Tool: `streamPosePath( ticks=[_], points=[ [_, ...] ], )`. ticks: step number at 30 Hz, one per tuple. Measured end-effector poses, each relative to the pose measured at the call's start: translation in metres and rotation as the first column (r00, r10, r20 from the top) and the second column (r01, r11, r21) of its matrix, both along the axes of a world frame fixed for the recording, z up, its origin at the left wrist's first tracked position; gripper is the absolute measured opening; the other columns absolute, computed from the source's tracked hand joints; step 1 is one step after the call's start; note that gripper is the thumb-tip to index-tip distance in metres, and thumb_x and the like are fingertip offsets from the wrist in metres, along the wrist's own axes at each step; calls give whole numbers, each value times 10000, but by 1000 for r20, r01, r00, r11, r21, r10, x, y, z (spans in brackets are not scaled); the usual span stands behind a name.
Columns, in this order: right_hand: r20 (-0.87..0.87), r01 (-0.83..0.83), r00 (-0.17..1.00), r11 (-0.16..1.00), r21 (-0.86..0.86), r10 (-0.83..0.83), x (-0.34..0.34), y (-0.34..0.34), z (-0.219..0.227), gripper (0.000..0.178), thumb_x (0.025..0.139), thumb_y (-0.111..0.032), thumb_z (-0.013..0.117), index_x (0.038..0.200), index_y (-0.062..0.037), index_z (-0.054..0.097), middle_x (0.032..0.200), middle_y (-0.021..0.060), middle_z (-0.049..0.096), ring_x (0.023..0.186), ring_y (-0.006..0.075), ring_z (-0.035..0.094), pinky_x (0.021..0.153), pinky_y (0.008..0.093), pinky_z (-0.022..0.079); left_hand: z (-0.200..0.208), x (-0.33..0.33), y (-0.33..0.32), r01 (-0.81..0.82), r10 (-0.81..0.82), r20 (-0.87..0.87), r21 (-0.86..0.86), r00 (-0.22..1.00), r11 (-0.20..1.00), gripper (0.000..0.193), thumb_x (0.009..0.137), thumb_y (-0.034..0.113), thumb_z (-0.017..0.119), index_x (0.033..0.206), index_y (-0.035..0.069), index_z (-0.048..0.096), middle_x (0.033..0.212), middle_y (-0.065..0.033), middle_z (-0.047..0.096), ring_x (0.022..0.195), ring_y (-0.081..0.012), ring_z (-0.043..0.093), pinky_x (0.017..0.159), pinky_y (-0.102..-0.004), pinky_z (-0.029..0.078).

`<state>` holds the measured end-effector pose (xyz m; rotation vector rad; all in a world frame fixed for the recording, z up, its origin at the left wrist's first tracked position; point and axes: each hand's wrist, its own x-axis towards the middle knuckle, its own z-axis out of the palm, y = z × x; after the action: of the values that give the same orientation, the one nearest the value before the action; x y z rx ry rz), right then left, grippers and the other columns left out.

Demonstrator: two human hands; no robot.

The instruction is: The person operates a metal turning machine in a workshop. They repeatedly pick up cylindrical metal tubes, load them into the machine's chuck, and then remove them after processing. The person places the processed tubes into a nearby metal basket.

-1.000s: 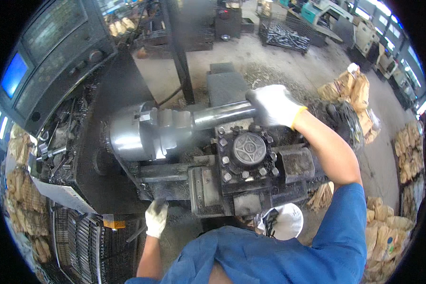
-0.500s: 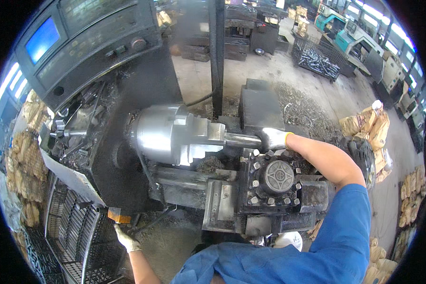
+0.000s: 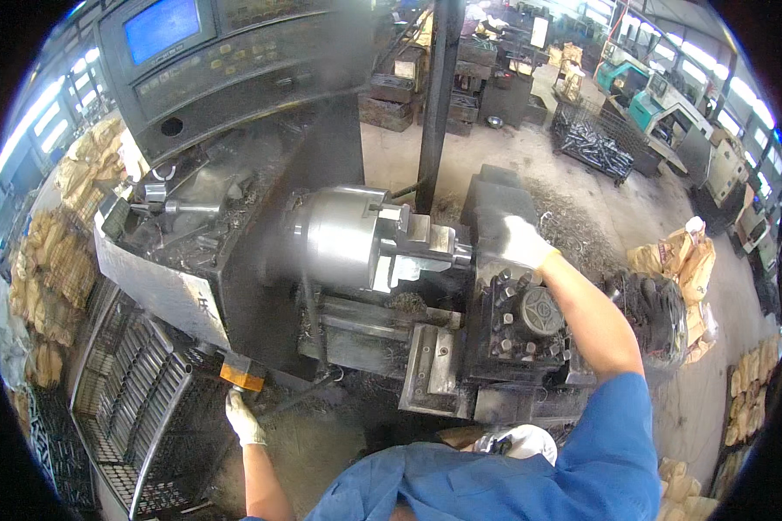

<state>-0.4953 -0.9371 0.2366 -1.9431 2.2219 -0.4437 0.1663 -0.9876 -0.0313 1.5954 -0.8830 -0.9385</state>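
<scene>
Two gloved hands, one chuck [image 3: 347,236]

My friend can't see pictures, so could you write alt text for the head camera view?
Seen from above, a person in blue sleeves works at a metal lathe: the gloved right hand rests by the shiny steel chuck, while the gloved left hand reaches down near an orange block. A control panel with a blue screen stands behind.
</scene>
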Motion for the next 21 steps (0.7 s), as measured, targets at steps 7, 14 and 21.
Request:
streamPosePath(
  ticks=[7, 14, 21],
  points=[
    [334, 600, 799, 701, -385, -500, -6, 276, 22, 711, 886, -340, 745, 1479, -28, 506, 1371, 210, 650, 1171, 372, 687, 957, 477, 560, 113, -55, 24, 320, 171, 683, -530, 710, 785, 396, 1025, 141, 661, 1361, -53, 581, 1252, -239, 667, 1135, -381, 654, 1023, -458, 510],
    [653, 840, 212, 477, 259, -727, 23, 469, -225, 570, 935, -330, 681, 1400, -33, 537, 1271, 209, 670, 1072, 399, 705, 856, 511, 568, 286, -212, -53, 752, 121, 827, -553, 549, 359, 452, 902, 103, 704, 1329, -29, 634, 1278, -245, 661, 1216, -416, 618, 1086, -494, 466],
    [581, 446, -384, 407, 797, -717, 100, 527, -429, 442, 985, -321, 616, 1321, -39, 569, 1170, 209, 689, 973, 426, 723, 755, 545, 577, 368, -344, -211, 645, 277, 912, -409, 301, 645, 861, 990, 261, 633, 1686, 22, 186, 1065, -269, 703, 875, -428, 715, 836, -531, 571]
  ],
)
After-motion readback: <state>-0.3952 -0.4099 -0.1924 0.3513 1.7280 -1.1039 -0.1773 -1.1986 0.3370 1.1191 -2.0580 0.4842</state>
